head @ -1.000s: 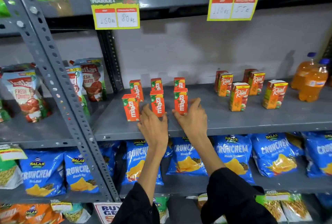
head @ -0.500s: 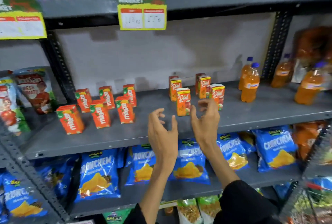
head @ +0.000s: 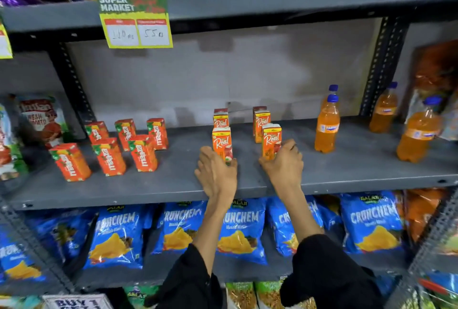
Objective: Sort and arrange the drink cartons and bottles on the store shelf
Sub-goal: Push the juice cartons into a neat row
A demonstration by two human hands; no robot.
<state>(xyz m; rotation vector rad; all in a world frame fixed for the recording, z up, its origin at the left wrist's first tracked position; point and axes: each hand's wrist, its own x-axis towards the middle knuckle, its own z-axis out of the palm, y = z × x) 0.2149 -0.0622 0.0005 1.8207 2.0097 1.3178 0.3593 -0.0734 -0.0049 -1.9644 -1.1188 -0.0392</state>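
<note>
On the grey middle shelf (head: 173, 184) stand several orange Real juice cartons in two rows. My left hand (head: 216, 172) grips the base of the front left Real carton (head: 221, 141). My right hand (head: 282, 166) grips the front right Real carton (head: 271, 139). Two more Real cartons (head: 261, 120) stand behind them near the back wall. Several red Maaza cartons (head: 109, 156) stand in two rows to the left. An orange soda bottle (head: 327, 127) with a blue cap stands to the right, with another behind it.
Two more orange bottles (head: 416, 135) stand at the shelf's right end past a metal upright (head: 381, 65). Tomato pouches (head: 42, 120) fill the left bay. Blue Crunchem bags (head: 238, 232) line the shelf below. A price tag (head: 135, 21) hangs from the shelf above.
The view swung right from the Maaza cartons to the Real cartons. Both hands left the Maaza cartons, moved right with fingers apart, and now hold the two front Real cartons, which stand closer together.
</note>
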